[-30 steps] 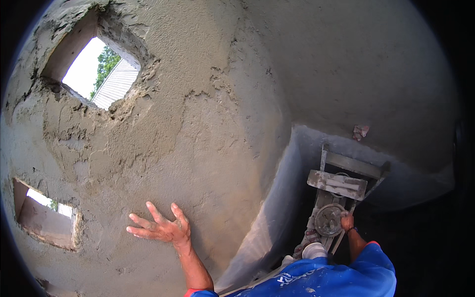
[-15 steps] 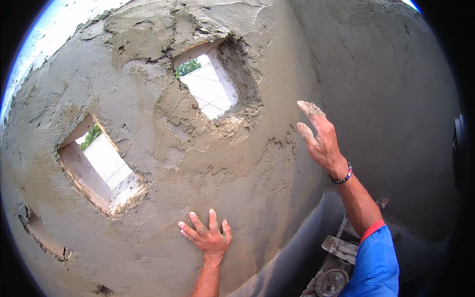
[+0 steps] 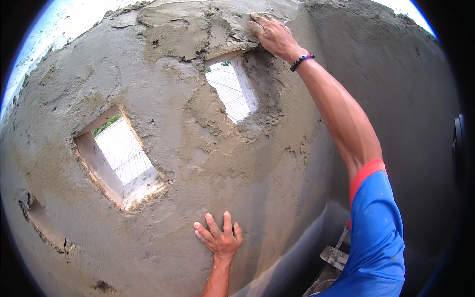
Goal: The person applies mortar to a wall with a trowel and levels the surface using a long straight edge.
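Your left hand (image 3: 220, 242) is lying against the gray wall plaster (image 3: 195, 163), palm inward, with its fingers spreading wide and holding nothing. Your right hand (image 3: 278, 38) is reaching far higher, its mortar-coated fingertips bearing on the rough plaster just above the upper window opening (image 3: 266, 79). Its fingers are bending slightly, the thumb sitting close to them — the palm is facing the wall, so you cannot tell whether the hand is gripping a lump of mortar. The wet plaster is covering the whole wall in front of you, looking ragged around that opening and smoother below it.

A beaded bracelet (image 3: 303, 60) is circling your right wrist, and the blue sleeve (image 3: 377, 227) with its red cuff is crossing the lower right. To the left of the upper opening, and lower, a second window opening (image 3: 105, 163) is showing a corrugated roof (image 3: 121, 148) outside. Down by your sleeve — partly hidden — a hand float (image 3: 334, 257) is resting near the adjoining wall (image 3: 391, 99).
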Demonstrator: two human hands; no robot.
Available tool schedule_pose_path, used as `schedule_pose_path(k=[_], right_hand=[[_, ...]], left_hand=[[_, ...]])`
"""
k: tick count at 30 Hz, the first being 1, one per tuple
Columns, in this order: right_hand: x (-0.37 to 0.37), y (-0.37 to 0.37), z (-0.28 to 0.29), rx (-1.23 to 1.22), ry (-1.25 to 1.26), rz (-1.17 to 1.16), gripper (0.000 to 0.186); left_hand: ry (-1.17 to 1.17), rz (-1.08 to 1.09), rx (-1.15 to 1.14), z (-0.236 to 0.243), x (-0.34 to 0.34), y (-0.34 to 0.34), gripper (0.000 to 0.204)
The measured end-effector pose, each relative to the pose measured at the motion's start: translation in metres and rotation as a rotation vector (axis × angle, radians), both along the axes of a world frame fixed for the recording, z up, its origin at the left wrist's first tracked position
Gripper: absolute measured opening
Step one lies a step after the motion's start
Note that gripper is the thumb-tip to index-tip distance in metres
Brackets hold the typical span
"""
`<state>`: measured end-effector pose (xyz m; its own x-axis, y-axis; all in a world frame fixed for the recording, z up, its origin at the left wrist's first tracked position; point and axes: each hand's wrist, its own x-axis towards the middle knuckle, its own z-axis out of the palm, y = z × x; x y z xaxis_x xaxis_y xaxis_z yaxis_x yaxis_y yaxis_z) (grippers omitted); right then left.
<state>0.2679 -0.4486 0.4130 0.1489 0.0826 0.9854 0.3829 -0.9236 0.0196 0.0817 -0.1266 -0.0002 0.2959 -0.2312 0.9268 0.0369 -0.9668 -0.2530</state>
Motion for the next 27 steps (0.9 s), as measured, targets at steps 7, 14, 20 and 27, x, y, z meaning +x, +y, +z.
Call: schedule_pose_path(k=[7,14,20,27], right_hand=[[-0.017,0.006,-0.003,0.002,-0.095,0.003,0.053],[-0.032,0.060,-0.020,-0.269,-0.457,-0.055,0.055],[-0.028,0.065,-0.017,-0.126,-0.213,-0.003,0.061],[-0.074,0.054,-0.012,-0.106,-0.054,0.249,0.061]], left_hand=[[0.012,-0.001,0.009,-0.001,0.001,-0.002,0.053],[0.002,0.004,0.017,-0.002,0.001,0.000,0.055],[0.015,-0.024,-0.001,-0.001,-0.003,-0.004,0.055],[-0.023,-0.005,0.025,0.001,0.001,0.004,0.050]])
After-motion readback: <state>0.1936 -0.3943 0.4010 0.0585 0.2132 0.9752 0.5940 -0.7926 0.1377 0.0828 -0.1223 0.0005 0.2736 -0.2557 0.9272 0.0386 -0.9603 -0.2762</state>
